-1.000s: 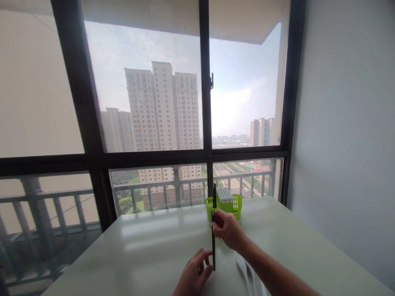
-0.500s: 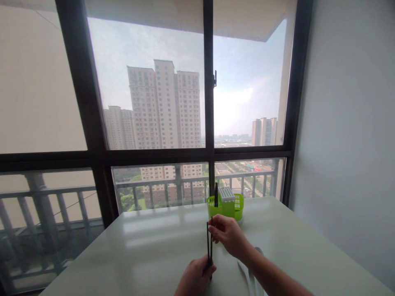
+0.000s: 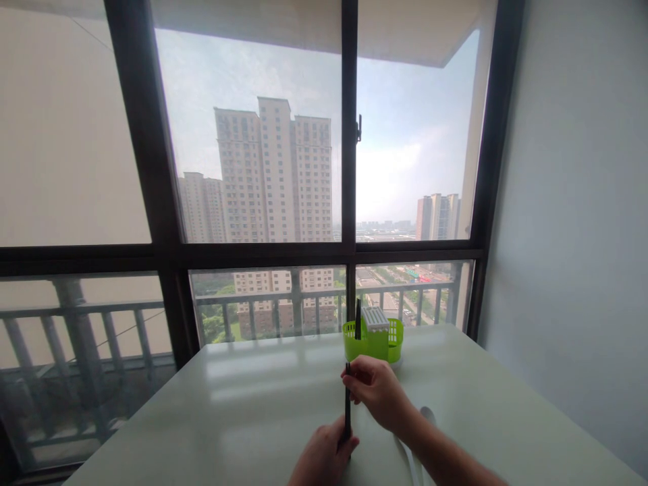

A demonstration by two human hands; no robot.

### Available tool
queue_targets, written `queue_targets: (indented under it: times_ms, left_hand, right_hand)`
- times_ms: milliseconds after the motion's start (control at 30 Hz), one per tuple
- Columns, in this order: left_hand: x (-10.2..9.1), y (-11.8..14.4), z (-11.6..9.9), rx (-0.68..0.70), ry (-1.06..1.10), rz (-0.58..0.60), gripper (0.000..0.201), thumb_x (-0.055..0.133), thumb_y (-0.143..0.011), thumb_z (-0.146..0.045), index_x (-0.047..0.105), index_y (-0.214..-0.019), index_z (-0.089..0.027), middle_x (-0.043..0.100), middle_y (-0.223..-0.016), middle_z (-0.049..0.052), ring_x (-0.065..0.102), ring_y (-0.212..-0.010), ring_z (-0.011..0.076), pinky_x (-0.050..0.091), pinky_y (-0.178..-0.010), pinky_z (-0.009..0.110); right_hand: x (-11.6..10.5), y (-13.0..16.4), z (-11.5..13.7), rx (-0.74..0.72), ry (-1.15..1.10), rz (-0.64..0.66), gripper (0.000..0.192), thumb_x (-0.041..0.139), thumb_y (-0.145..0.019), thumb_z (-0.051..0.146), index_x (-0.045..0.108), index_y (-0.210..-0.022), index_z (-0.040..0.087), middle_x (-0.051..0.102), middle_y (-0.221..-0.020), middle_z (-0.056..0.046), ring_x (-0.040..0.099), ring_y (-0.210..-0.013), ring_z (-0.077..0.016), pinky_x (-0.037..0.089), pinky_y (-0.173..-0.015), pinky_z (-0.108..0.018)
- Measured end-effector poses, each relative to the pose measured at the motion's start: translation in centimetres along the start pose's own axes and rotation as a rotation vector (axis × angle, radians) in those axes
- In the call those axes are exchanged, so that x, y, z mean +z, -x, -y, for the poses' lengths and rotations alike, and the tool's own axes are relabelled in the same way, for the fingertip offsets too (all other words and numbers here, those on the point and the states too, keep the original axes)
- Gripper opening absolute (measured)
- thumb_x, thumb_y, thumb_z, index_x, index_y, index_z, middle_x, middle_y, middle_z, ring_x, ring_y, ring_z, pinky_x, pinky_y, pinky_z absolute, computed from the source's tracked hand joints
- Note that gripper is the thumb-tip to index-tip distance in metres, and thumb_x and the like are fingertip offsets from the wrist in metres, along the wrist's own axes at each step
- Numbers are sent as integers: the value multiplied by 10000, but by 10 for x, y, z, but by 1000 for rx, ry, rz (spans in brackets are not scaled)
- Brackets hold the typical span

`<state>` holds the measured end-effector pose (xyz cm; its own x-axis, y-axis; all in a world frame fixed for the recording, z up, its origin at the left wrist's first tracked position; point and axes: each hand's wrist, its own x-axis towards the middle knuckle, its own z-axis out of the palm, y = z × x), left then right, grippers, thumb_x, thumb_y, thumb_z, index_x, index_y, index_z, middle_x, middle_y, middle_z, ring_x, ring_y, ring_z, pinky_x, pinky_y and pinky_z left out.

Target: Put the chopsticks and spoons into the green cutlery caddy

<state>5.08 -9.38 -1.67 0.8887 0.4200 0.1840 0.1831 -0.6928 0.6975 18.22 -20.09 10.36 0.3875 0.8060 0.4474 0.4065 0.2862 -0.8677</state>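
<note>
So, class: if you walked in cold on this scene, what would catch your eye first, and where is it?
First, the pair of black chopsticks held upright over the pale table, gripped near the top by the right hand and at the bottom by the left hand. Just behind, by the window, stands a bright green holder with more dark sticks in it. White spoons lie under the right forearm.

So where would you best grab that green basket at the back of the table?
Probably by the rim of the green basket, coming from above on its near right side. It stands upright with an open top, black chopsticks stick up on its left, and a white slatted insert fills the middle, so the right rim looks freest.
</note>
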Motion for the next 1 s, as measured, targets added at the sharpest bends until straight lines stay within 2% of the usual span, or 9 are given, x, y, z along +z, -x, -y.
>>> queue_targets:
  times_ms: [167, 333, 400, 467, 533, 633, 700, 833, 1000]
  left_hand:
    - [2, 0, 4, 12, 18, -27, 82, 527, -918, -251, 605, -936, -232, 698, -826, 7, 602, -759, 164, 374, -695, 231]
    - [5, -2, 9, 19, 31, 16, 138, 483, -952, -254, 619, -933, -236, 706, -817, 13, 614, -740, 163, 385, -695, 235]
    - [7, -3, 10, -4, 10, 2, 141, 492, -951, -264, 626, -987, -240, 704, -824, 11, 622, -766, 167, 391, -720, 237]
    - [8, -3, 11, -40, -33, -29, 207, 484, -964, -295, 607, -1123, -248, 693, -827, 4, 625, -804, 175, 394, -755, 244]
    - [8, -3, 12, -65, -78, -46, 284, 441, -994, -342, 557, -1238, -256, 680, -833, -4, 625, -835, 179, 399, -792, 253]
    - [8, -2, 12, -62, -107, -17, 307, 369, -1025, -373, 535, -1262, -271, 677, -874, -3, 627, -864, 175, 410, -834, 260]
    - [8, -1, 12, -56, -116, -2, 299, 359, -1028, -369, 537, -1250, -276, 682, -894, 1, 631, -879, 176, 415, -850, 265]
    - [9, -3, 13, -59, -149, 15, 284, 349, -1028, -361, 562, -1198, -281, 696, -879, 7, 646, -890, 188, 413, -838, 271]
    - [11, -8, 17, -46, -195, 54, 281, 357, -1019, -342, 578, -1176, -269, 717, -853, 18, 665, -856, 197, 406, -775, 270]
  right_hand:
    - [-7, -5, 0, 18, 9, -9, 261, 705, -870, 431, 715, -837, 172, 648, -653, -1, 613, -563, -143, 478, -536, -235]
    - [-9, -7, 1, 46, -24, -21, 249, 717, -848, 421, 697, -859, 174, 654, -661, 4, 634, -565, -149, 504, -530, -236]
    - [-14, -15, 5, 31, -15, -17, 253, 719, -845, 421, 686, -824, 171, 648, -640, 6, 626, -550, -142, 502, -526, -231]
    - [-28, -30, 14, 8, 15, -38, 277, 720, -843, 440, 692, -809, 167, 653, -623, 2, 626, -542, -140, 507, -529, -229]
    - [-51, -55, 27, -29, 56, -121, 320, 725, -834, 484, 709, -848, 165, 674, -637, -7, 641, -550, -148, 529, -538, -236]
    - [-87, -104, 44, -144, 138, -306, 384, 728, -821, 542, 719, -902, 167, 709, -701, -24, 674, -588, -167, 575, -561, -258]
    - [-102, -135, 46, -187, 216, -398, 362, 708, -844, 523, 720, -912, 168, 724, -736, -30, 690, -615, -171, 583, -572, -256]
    - [-100, -179, 22, -69, 311, -413, 199, 661, -906, 361, 715, -908, 169, 756, -846, -42, 704, -655, -146, 587, -608, -232]
    - [-78, -199, -25, 97, 329, -334, 129, 615, -931, 223, 704, -876, 148, 754, -829, -68, 695, -624, -136, 591, -587, -228]
